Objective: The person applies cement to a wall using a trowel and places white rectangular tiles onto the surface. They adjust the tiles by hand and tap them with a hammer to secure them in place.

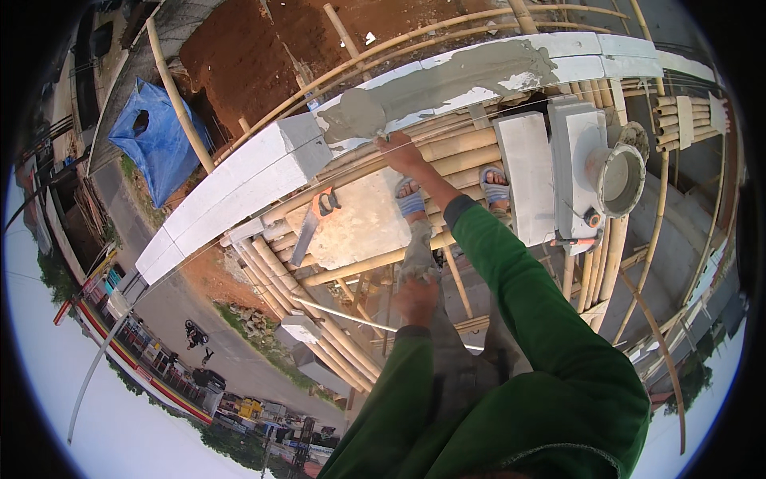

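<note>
My right hand point(401, 153) is closed at the near side of the white block wall point(231, 189), against the grey wet mortar point(447, 81) spread along its top. What its fingers grip is hidden. My left hand point(417, 300) is low in front of my leg, its finger area grey and lumpy; whether it holds anything I cannot make out. Left of my feet, a handsaw point(313, 225) with an orange and black handle lies on a pale, stained board point(363, 219).
I stand in sandals on bamboo poles point(459, 152) high above a road point(183, 295). At right are white blocks point(527, 180), a mortar-crusted bucket point(618, 180) and an orange and black tape measure point(591, 216). A taut string runs along the wall; a blue tarp point(155, 140) hangs beyond.
</note>
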`<state>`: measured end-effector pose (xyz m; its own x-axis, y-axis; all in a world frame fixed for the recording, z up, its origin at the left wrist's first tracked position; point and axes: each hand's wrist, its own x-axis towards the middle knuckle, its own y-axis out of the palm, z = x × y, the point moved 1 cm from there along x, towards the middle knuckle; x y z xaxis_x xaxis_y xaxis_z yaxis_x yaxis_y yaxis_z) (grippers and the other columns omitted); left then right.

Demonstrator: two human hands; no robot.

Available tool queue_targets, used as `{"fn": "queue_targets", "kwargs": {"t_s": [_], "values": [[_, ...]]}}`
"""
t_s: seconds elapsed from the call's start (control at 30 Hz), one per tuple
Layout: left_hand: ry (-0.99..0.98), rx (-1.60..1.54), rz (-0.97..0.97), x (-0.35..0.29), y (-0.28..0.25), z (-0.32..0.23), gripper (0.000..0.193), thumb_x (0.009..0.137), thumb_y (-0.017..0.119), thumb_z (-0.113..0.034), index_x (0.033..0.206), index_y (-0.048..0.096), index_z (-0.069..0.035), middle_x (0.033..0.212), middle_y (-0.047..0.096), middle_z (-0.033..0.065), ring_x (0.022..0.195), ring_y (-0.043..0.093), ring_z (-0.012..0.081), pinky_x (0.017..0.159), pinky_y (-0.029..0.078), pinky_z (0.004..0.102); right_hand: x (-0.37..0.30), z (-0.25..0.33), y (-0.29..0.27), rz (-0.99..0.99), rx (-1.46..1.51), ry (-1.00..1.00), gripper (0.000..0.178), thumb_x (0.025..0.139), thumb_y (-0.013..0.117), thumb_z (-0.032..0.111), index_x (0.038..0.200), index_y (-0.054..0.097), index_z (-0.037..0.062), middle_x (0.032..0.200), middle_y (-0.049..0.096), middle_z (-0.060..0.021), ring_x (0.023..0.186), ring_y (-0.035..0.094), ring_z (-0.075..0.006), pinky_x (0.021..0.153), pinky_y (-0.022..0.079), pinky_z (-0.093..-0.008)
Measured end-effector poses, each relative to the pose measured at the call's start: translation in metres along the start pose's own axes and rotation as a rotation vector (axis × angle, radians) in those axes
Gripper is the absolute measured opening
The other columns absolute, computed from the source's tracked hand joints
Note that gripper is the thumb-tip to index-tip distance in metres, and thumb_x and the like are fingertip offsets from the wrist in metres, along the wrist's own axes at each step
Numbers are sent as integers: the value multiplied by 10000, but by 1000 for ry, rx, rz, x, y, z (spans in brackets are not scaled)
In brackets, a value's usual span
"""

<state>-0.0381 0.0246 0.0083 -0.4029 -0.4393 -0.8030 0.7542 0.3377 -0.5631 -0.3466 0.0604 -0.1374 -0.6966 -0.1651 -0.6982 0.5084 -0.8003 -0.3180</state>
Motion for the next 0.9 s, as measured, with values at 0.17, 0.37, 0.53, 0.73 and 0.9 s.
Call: {"fn": "queue_targets", "kwargs": {"t_s": [0.17, 0.37, 0.53, 0.73, 0.9], "values": [[38, -63, -75, 1, -1, 5, 555, 882, 641, -526, 1176, 708, -60, 970, 771, 210, 913, 758, 399, 841, 594, 491, -31, 38, 67, 16, -80, -53, 422, 1001, 567, 374, 1043, 650, -37, 1064, 704, -305, 1055, 688, -469, 910, 549, -523], [78, -77, -75, 4, -6, 5, 531, 893, 636, -517, 1129, 697, -45, 920, 757, 231, 864, 756, 406, 796, 597, 502, -83, -10, 28, -203, -178, 209, 386, 1001, 583, 350, 1067, 613, -29, 978, 710, -323, 955, 707, -486, 865, 570, -548], [78, -60, -79, -3, -14, -1, 512, 915, 618, -523, 1097, 694, -50, 873, 751, 215, 866, 753, 415, 789, 596, 507, -90, -78, -69, -335, -305, 246, 446, 1026, 537, 402, 1133, 599, -27, 1004, 710, -300, 996, 707, -483, 897, 559, -566], [156, -32, -92, 3, 5, 1, 544, 934, 588, -518, 1133, 703, -25, 952, 760, 227, 910, 749, 414, 802, 594, 510, -82, -150, -191, -513, -234, 298, 479, 1010, 555, 423, 1136, 649, -29, 1082, 698, -345, 1068, 673, -517, 943, 532, -572], [265, 107, -250, 8, 24, 5, 511, 952, 573, -530, 1079, 718, -56, 871, 748, 201, 791, 745, 377, 694, 596, 491, -62, -199, -277, -677, -215, 304, 530, 993, 565, 449, 1136, 687, -46, 1109, 686, -367, 1100, 652, -533, 972, 516, -575]]}}
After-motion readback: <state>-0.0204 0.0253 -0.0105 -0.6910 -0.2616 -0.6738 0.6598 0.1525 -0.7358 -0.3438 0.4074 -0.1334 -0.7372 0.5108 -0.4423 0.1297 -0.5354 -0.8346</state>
